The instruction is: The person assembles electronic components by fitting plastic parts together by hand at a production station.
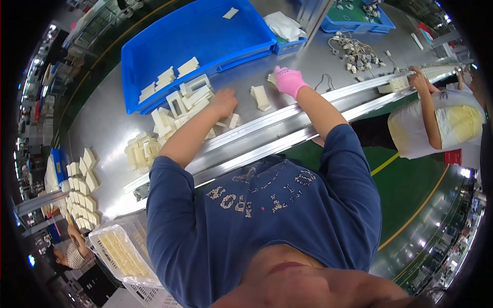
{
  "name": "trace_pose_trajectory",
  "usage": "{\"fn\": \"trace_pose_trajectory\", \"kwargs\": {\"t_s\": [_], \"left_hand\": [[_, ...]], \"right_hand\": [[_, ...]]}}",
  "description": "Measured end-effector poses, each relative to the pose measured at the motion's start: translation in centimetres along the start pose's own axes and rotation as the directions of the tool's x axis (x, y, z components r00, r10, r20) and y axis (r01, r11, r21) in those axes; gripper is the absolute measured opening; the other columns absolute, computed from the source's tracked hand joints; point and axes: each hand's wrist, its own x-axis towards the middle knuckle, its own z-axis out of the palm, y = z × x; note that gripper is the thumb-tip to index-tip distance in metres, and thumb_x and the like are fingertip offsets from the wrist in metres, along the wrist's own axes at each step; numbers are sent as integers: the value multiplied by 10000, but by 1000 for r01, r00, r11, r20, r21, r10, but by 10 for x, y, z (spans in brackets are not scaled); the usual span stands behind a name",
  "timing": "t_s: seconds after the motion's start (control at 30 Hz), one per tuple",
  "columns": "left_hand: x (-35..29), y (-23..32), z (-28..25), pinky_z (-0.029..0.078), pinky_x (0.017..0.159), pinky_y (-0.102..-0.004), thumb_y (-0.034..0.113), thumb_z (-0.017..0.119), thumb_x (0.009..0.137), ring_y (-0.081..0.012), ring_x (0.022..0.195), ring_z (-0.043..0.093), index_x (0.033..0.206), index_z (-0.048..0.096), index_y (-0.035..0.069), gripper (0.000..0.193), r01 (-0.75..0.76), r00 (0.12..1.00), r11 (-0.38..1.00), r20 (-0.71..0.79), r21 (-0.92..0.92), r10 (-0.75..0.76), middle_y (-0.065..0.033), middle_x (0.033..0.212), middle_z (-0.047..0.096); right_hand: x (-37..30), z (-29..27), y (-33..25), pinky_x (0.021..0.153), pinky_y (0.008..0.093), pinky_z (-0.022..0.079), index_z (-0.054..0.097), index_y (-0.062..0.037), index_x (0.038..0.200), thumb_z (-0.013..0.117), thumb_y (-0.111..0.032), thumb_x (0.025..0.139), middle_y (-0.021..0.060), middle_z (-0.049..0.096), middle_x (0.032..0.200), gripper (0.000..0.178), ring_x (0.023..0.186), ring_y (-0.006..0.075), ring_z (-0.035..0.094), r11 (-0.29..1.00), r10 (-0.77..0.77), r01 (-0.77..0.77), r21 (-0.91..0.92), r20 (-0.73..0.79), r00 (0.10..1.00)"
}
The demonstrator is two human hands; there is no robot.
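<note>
My left hand is bare and lies with curled fingers on a heap of cream plastic frame parts on the steel table. I cannot see whether it grips one. My right hand wears a pink glove and closes on a small cream part at its fingertips. A single cream block lies on the table between the two hands. Both forearms reach over a metal rail at the table's near edge.
A big blue tray holding a few cream parts stands behind the heap. Cream blocks sit in rows at left, above a white crate. Loose wired pieces lie far right. A co-worker's arm reaches the rail.
</note>
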Motion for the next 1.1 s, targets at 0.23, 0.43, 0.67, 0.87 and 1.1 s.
{"fn": "trace_pose_trajectory", "kwargs": {"t_s": [0.23,0.43,0.67,0.87,1.1], "left_hand": [[-16,-1,13,472,726,-394,121,568,705,-292,876,585,808,642,102,128,193,920,937,385,-292,-69,-109,895,625],[-20,-17,12,474,730,-400,132,533,732,-311,856,601,862,620,67,169,270,894,945,413,-186,-174,-154,900,630],[-28,-8,-51,449,648,-405,238,453,830,-301,759,602,857,600,-1,282,348,747,357,26,-867,-665,-158,824,622],[-25,51,-60,470,689,-373,256,457,870,-187,851,566,1055,494,45,283,-175,761,-482,193,-858,-620,-91,920,565],[-28,78,-58,438,866,-327,343,349,955,-183,1047,501,1272,317,79,413,-266,760,-381,51,-885,-647,-78,1176,473]], "right_hand": [[5,4,-2,839,403,436,434,-64,1152,638,-152,723,138,556,1134,483,1041,298,555,998,38,-38,-50,2,999],[4,5,6,812,366,456,456,-30,1121,627,-233,750,156,576,1059,456,978,291,576,999,-18,26,47,-162,987],[-57,-37,-14,461,182,345,546,-12,818,628,-236,778,15,532,642,242,531,47,463,223,-517,164,961,-26,855],[-82,-31,-54,431,198,380,572,-5,915,570,-241,836,26,549,590,249,475,82,515,267,-410,171,949,-49,911],[-84,6,-85,539,301,435,454,-10,1133,552,-147,817,87,542,694,358,585,204,557,588,-188,668,456,-727,661]]}}
